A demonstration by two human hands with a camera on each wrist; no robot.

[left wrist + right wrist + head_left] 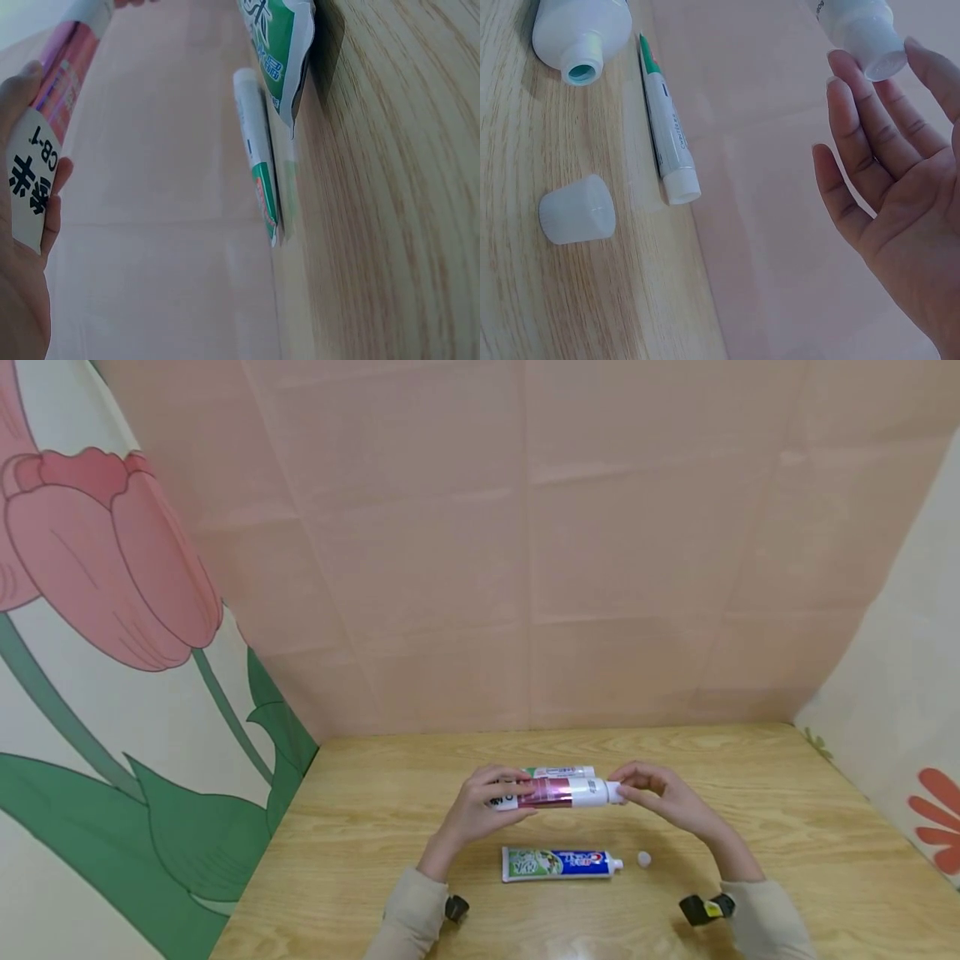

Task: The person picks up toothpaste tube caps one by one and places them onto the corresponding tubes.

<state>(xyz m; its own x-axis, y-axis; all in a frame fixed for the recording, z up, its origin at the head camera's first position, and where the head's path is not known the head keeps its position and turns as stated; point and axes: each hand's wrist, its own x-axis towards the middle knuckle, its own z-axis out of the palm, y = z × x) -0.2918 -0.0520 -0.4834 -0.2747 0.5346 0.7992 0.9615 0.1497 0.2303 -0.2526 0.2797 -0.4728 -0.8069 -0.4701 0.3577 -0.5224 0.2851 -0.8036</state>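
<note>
My left hand grips a pink-and-white toothpaste tube by its flat end, holding it level above the table. At the tube's other end, my right hand pinches the white cap between thumb and fingers; the cap sits on the tube. Nearer to me, a green-and-blue toothpaste tube lies on the table, its nozzle uncovered and pointing right. A loose white cap rests just right of that nozzle. Behind the held tube lies a white-and-green toothpaste tube with its cap on, partly hidden in the head view.
The wooden table meets a pink cloth backdrop at its far edge. A wall with a painted tulip stands to the left, and another wall with a red flower to the right.
</note>
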